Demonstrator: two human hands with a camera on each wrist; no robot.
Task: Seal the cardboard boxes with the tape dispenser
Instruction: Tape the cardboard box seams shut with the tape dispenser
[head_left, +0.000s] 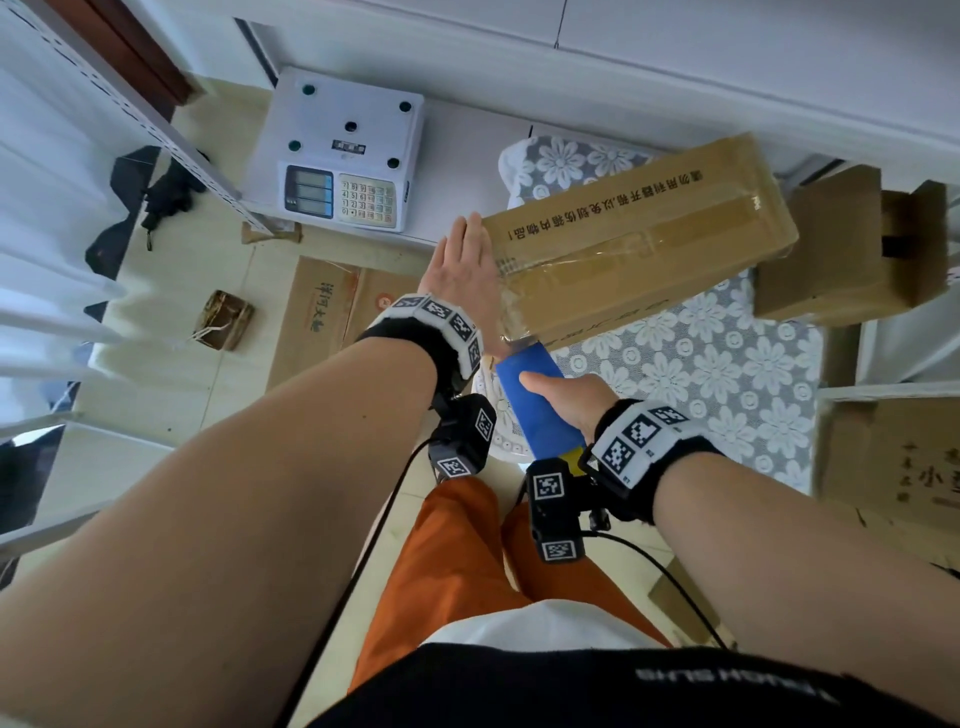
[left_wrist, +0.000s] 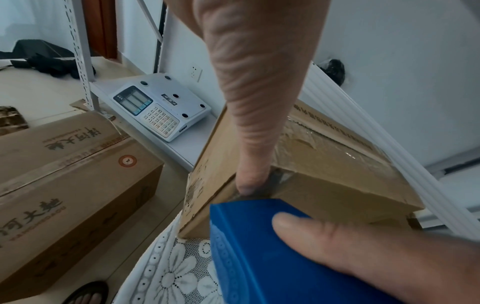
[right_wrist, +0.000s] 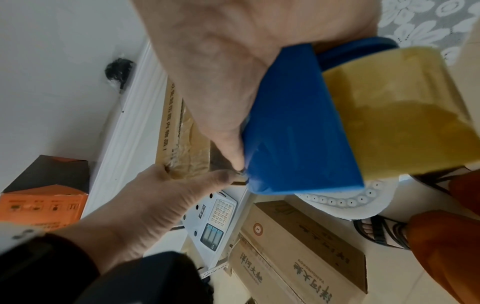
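Right wrist view puts me right on the grip: my right hand (right_wrist: 233, 72) wraps the blue plastic tape dispenser (right_wrist: 293, 123), thumb on its flat back, with the yellowish roll of clear tape (right_wrist: 397, 107) bulging behind. Its front edge meets the near end of the long brown cardboard box (head_left: 639, 234), where glossy tape already runs along the top seam. My left hand (head_left: 462, 265) lies flat and spread against the box's left side, thumb tip (left_wrist: 249, 185) pressing the near corner just beside the dispenser. The box sits on a white floral lace cloth (head_left: 727, 374). A white electronic scale (head_left: 337, 150) sits on a shelf beyond; another printed carton (left_wrist: 64, 185) lies on the floor.
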